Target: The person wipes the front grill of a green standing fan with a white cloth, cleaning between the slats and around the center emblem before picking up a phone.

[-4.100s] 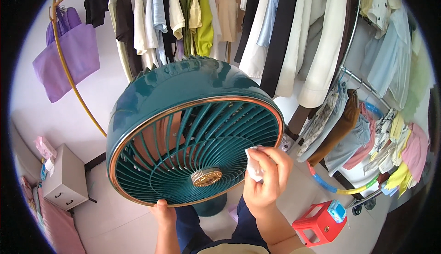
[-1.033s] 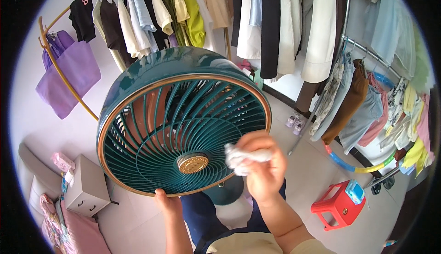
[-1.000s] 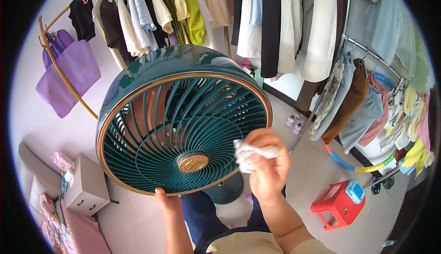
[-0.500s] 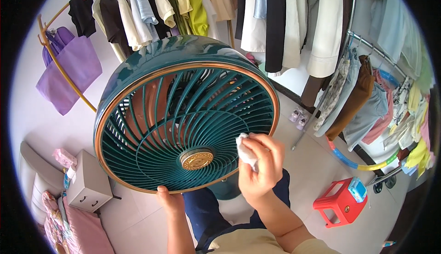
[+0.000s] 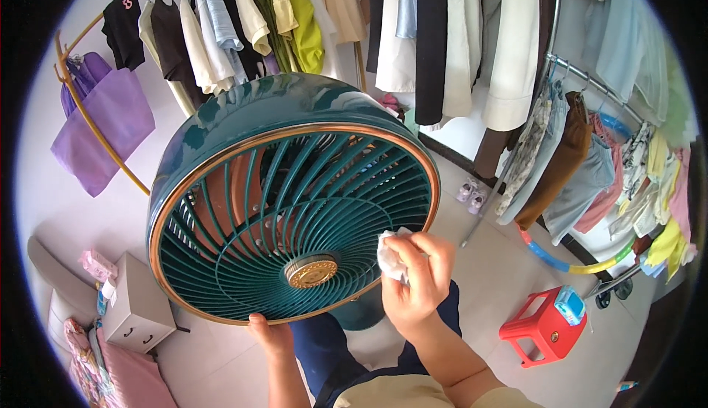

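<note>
A dark green electric fan point(image 5: 254, 102) with a round spiral grille, a copper-coloured rim and a gold centre cap point(image 5: 311, 271) fills the middle, its grille tipped up toward me. At the lower edge of the rim, my left hand point(image 5: 271, 336) grips the fan, thumb on the front; its other fingers are mostly hidden. My right hand point(image 5: 417, 282) pinches a crumpled white wipe point(image 5: 392, 257) over the lower right of the grille. Whether the wipe touches the bars, I cannot tell. The fan's base point(image 5: 361, 313) shows partly below, by my legs.
Clothes point(image 5: 310, 28) hang on racks along the far side and the right. A purple bag point(image 5: 110, 131) hangs at the left. A grey bedside cabinet point(image 5: 140, 305) stands beside a bed point(image 5: 136, 371). At the right are a red stool point(image 5: 542, 327) bearing a blue pack point(image 5: 569, 305) and a coloured hoop point(image 5: 557, 262).
The fan sits slightly lower in view, and the room has shifted a little left. My right hand with the wipe has moved slightly up relative to the grille. My left hand keeps its grip.
</note>
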